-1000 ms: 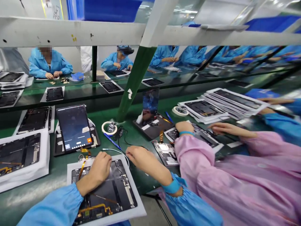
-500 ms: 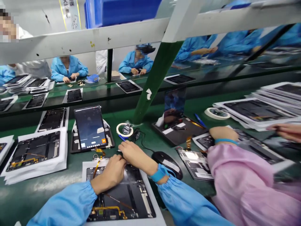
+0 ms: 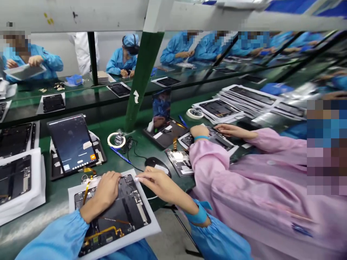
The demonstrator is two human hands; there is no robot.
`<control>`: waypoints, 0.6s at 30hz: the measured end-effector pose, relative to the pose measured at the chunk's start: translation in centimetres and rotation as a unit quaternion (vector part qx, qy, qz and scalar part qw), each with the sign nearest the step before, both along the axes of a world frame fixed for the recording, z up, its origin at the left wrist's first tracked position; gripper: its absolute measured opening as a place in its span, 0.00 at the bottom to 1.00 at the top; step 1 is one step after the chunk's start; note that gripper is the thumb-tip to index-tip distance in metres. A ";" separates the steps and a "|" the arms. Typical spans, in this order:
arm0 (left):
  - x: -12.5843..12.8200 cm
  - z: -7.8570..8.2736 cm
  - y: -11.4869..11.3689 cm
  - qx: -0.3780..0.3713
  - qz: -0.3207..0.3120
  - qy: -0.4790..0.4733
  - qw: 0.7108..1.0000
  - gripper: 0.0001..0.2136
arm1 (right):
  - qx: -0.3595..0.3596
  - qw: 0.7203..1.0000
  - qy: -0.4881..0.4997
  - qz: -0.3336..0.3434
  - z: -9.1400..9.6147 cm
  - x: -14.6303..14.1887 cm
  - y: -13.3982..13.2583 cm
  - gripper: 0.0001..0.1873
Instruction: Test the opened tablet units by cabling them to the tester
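Note:
An opened tablet [image 3: 126, 213], dark inside with orange flex cables, lies on a white foam sheet [image 3: 151, 225] at the table's front edge. My left hand [image 3: 107, 189] rests over its upper part, fingers laid down and holding nothing that I can see. Beside the tablet's upper right corner, my right hand [image 3: 159, 182] pinches a small white end. A white cable [image 3: 152, 197] curves out below that hand and seems to belong to it. Above the tablet, a lit screen [image 3: 71, 144] leans on a dark frame, with an orange flex cable [image 3: 89, 169] near its foot.
A tape roll [image 3: 116, 140], blue pen [image 3: 120, 155] and black mouse [image 3: 157, 167] lie behind my hands. Stacked tablets on foam [image 3: 20, 184] stand at left. At right, a co-worker in a pink sleeve [image 3: 211, 155] works close by. A green post [image 3: 143, 79] rises behind.
The view has swung right. My hands have come apart: the right has moved to the tablet's upper right corner, where a white cable now shows. The tablet and foam sit tilted.

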State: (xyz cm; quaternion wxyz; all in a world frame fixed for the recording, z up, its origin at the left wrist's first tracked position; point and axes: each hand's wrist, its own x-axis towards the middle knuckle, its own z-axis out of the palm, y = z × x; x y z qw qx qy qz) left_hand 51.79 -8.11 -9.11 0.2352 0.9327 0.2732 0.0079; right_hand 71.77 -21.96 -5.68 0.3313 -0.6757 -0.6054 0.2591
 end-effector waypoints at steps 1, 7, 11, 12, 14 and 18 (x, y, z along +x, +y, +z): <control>0.0 0.1 0.0 -0.005 0.005 -0.004 1.000 0.18 | -0.020 1.000 0.007 -0.008 -0.2 0.2 -0.3 0.15; 0.4 0.7 0.0 -0.025 0.029 0.002 0.999 0.17 | -0.099 0.992 0.073 0.020 -0.9 0.9 -1.7 0.15; 0.5 1.0 0.0 -0.037 0.039 0.013 0.998 0.17 | -0.111 0.988 0.106 0.015 -1.3 1.0 -2.6 0.15; 0.5 1.1 0.0 -0.039 0.039 0.014 0.998 0.17 | -0.110 0.988 0.111 0.017 -1.4 0.9 -2.7 0.15; 0.5 1.1 0.1 -0.041 0.039 0.010 0.998 0.17 | -0.110 0.987 0.119 0.019 -1.6 0.9 -2.9 0.15; 0.4 1.1 0.2 -0.040 0.035 -0.005 0.999 0.17 | -0.110 0.986 0.121 0.015 -1.8 0.6 -3.0 0.15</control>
